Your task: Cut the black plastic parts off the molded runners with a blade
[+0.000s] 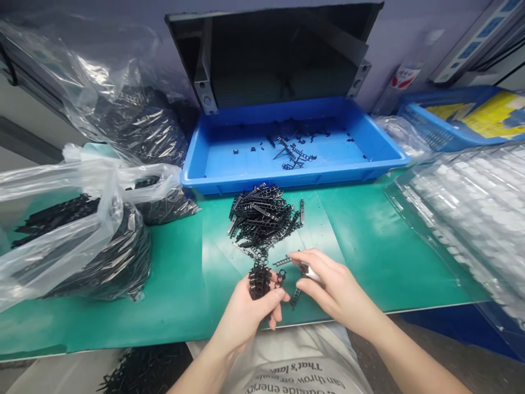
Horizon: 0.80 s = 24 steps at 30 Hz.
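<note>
Black strips [260, 281] clasped by left fingers [270, 302], metallic object [310, 272] gripped by right fingers [319, 262], green tabletop [369, 235], purple wall [389, 41]

The left hand [262, 301] holds black parts [260, 280] near a blue tray [254, 176].

left bag [82, 241]: cut off by frame edge | clear trays [471, 219]: run out of frame right | tool in right hand [324, 282]: mostly hidden by fingers, type unclear | shirt print [303, 377]: cropped at bottom
</note>
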{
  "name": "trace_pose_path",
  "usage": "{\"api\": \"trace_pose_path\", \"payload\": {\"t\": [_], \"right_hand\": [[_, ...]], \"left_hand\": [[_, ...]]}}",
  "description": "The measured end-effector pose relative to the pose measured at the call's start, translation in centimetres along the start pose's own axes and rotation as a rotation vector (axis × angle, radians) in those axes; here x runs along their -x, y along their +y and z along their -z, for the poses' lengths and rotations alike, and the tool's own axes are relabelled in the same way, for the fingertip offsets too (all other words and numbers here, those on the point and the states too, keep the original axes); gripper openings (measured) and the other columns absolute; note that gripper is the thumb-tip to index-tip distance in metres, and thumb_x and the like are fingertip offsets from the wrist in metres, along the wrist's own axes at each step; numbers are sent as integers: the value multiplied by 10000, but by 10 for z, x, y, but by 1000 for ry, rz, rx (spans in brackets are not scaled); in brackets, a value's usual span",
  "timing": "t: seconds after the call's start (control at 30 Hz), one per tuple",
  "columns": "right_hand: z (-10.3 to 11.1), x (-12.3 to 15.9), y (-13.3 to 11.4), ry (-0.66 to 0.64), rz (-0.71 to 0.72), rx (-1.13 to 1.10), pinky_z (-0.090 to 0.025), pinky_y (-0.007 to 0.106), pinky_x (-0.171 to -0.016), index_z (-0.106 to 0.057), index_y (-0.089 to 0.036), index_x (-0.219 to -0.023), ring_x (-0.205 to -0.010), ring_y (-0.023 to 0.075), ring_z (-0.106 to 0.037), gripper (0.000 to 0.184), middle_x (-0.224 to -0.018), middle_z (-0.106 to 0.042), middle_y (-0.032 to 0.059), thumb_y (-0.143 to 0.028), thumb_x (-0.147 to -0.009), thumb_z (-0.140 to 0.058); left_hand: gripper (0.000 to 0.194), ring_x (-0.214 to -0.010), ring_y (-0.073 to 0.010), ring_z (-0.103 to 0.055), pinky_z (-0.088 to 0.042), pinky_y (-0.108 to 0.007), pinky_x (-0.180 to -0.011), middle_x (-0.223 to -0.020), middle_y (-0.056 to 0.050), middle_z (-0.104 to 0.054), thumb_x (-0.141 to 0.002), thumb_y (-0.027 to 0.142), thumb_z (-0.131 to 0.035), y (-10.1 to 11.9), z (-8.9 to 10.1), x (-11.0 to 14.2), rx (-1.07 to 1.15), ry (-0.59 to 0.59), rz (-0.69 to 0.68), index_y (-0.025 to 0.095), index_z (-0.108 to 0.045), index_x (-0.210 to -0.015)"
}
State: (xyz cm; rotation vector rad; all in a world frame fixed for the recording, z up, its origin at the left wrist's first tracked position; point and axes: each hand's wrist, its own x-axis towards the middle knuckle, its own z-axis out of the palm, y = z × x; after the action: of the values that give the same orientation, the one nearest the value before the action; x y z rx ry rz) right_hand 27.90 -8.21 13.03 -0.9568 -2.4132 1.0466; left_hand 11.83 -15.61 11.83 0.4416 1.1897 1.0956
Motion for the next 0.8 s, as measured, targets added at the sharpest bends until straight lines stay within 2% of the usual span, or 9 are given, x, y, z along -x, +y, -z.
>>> {"api": "trace_pose_path", "payload": {"t": [0.17, 0.3, 0.5, 0.8], "right_hand": [[-2, 12, -12, -110, 37, 61, -509, 370, -694, -473, -191, -1206, -886, 212, -605, 316, -1074, -605, 80, -222, -943, -300], [-6, 16, -18, -74, 84, 110, -505, 339, -632, -523, -189, -1159, -827, 206, -610, 290, -982, -636, 61, -214, -937, -338], [-9, 18, -19, -24, 119, 143, -504, 326, -610, -555, -163, -1126, -789, 204, -618, 288, -927, -663, 60, -214, -938, -344], [-15, 18, -22, 23, 154, 105, -501, 320, -601, -539, -136, -1164, -743, 195, -605, 316, -866, -666, 62, -213, -943, -327]], "left_hand": [[273, -363, -44, -452, -342, -149, -348, -532, 15, -616, -685, 292, -681, -2, 0, 4, 17, 20, -47, 121, -511, -813], [247, -338, -47, -430, -344, -161, -374, -428, 47, -560, -703, 288, -663, -2, -1, 7, -2, 0, -64, 122, -516, -812], [174, -335, -40, -421, -329, -161, -399, -416, 52, -552, -733, 249, -630, -4, 0, 9, -38, -10, -78, 127, -521, -792], [223, -343, -49, -421, -303, -168, -383, -431, 48, -556, -711, 270, -653, -6, 2, 8, 15, -14, -80, 129, -516, -817]]}}
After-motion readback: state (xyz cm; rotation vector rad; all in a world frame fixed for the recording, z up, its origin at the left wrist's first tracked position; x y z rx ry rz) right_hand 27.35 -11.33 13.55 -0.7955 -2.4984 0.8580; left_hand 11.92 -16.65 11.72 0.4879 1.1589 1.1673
